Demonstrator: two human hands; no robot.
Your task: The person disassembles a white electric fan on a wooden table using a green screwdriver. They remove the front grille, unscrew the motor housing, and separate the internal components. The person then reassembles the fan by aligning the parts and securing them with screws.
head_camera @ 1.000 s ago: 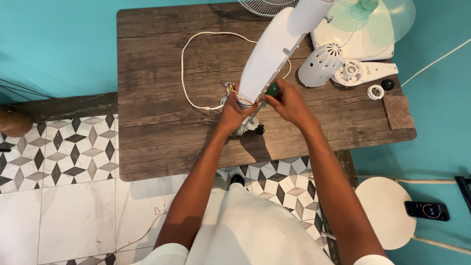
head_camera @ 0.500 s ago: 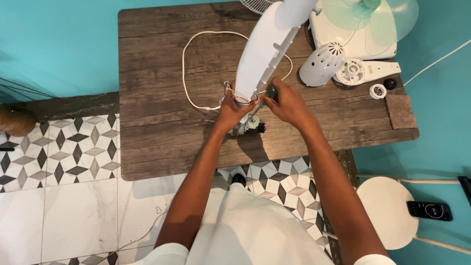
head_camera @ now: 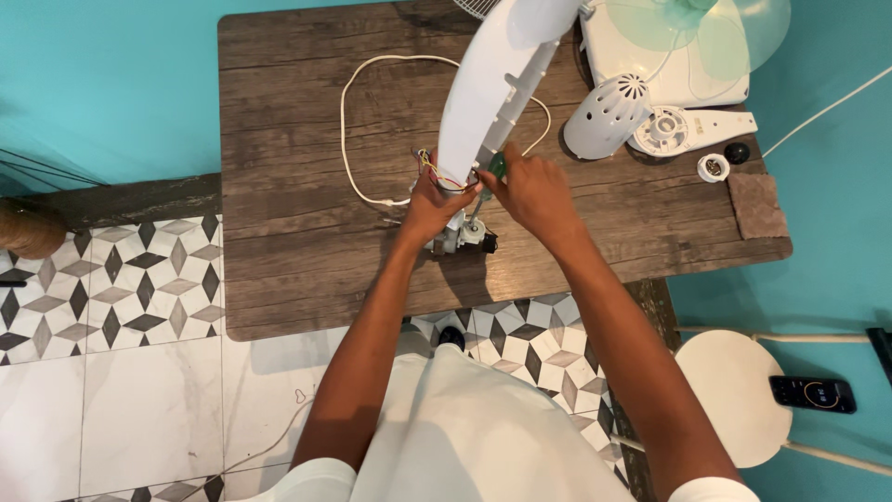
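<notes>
Both hands meet at mid-desk: the left hand (head_camera: 435, 200) is clamped around the foot of the white fan column (head_camera: 497, 88), where coloured wires (head_camera: 429, 165) spill out. The right hand (head_camera: 528, 191) is closed on a green-handled screwdriver (head_camera: 490, 181), tip down at the small motor block (head_camera: 462, 232). A white cord (head_camera: 348, 130) loops over the wooden desk (head_camera: 297, 242). A white vented motor cover (head_camera: 604, 116) lies right, beside a brown pad (head_camera: 754, 204).
</notes>
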